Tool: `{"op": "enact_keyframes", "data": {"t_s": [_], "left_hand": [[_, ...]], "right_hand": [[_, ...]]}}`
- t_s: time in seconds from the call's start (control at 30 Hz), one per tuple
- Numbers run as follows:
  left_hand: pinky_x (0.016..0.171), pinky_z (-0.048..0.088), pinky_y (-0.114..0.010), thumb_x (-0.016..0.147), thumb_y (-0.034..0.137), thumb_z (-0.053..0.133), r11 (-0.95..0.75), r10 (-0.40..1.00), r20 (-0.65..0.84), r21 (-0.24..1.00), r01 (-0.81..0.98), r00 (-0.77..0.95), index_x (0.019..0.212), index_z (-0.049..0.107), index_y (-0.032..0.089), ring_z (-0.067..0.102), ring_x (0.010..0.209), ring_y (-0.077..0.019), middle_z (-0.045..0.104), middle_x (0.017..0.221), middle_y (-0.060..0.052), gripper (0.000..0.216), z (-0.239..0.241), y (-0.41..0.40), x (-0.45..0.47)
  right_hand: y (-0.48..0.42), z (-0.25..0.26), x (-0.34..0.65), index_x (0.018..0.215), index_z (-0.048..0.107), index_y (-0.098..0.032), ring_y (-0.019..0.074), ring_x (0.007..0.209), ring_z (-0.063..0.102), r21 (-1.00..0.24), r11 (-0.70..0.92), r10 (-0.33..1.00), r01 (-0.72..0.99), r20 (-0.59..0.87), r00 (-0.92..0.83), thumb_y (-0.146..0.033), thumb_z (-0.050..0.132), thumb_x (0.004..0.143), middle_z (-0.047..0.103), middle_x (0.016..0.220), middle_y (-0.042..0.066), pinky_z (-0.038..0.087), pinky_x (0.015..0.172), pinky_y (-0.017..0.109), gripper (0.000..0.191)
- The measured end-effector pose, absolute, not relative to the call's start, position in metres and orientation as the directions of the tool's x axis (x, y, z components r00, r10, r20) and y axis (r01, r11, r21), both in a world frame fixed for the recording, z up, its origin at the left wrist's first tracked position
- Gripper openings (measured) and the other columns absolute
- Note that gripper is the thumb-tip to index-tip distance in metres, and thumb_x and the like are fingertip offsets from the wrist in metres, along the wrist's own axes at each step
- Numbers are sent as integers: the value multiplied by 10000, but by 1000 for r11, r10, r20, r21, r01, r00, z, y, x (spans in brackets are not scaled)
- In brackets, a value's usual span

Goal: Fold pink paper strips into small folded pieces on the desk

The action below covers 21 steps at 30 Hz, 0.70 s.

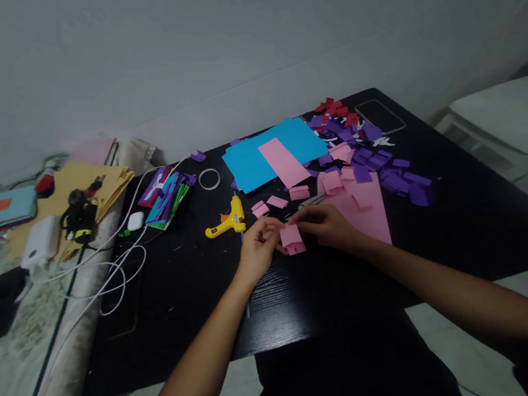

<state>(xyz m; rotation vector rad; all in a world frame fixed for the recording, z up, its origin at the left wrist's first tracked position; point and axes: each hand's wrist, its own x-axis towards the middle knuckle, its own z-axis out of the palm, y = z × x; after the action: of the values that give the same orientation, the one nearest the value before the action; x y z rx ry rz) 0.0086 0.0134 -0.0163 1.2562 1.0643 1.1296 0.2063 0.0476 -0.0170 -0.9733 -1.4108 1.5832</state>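
Both my hands meet over the middle of the black table [185, 302] and pinch a small folded pink paper piece [292, 239]. My left hand [260, 246] grips its left side with curled fingers. My right hand [327, 223] holds its right side and rests partly on a larger pink sheet [370, 212]. A yellow glue gun [228, 223] lies just left of my left hand. Several small folded pink pieces [277, 201] lie just beyond my fingers.
A blue sheet [253, 160] with a pink strip [283, 162] lies further back. Purple scraps [389, 169] and red scraps [333, 108] spread at the right, beside a phone [381, 115]. A tape ring [209, 178], coloured paper strips [164, 196], white cables [116, 273] and envelopes [88, 184] are at left.
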Motion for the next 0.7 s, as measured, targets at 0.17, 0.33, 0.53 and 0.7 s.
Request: {"op": "enact_keyframes", "data": {"t_s": [0.17,0.33,0.53,0.7], "left_hand": [[499,401,-202,873,308,663,-63,993,59,998,31,99,863,675,179,505,482,-90,565,581,57,130,-16,11,6],[597,439,-228,840,215,675,-129,991,122,981,145,59,859,743,182,593,644,-129,683,765,-10,78,-14,9,5],[643,510,-242,891,234,637,-147,987,134,976,159,90,942,699,186,634,656,-134,672,765,1,93,-13,6,7],[606,552,-243,922,372,677,-72,995,68,996,58,71,1038,625,192,652,634,-127,676,810,9,220,-15,5,10]], "right_hand": [[47,-14,207,952,796,-206,196,833,718,-972,-169,905,-164,-86,-418,-447,815,794,758,952,52,616,751,345,289],[46,-16,205,948,786,-194,204,869,725,-986,-155,900,-67,-113,-421,-438,890,725,770,936,52,603,807,357,347],[47,-21,203,908,794,-198,221,874,728,-994,-106,921,-13,-93,-379,-464,888,716,788,911,55,579,844,390,341],[46,-20,202,883,803,-215,217,844,726,-996,-84,930,-36,-66,-363,-463,907,692,793,892,43,579,861,398,330]]}}
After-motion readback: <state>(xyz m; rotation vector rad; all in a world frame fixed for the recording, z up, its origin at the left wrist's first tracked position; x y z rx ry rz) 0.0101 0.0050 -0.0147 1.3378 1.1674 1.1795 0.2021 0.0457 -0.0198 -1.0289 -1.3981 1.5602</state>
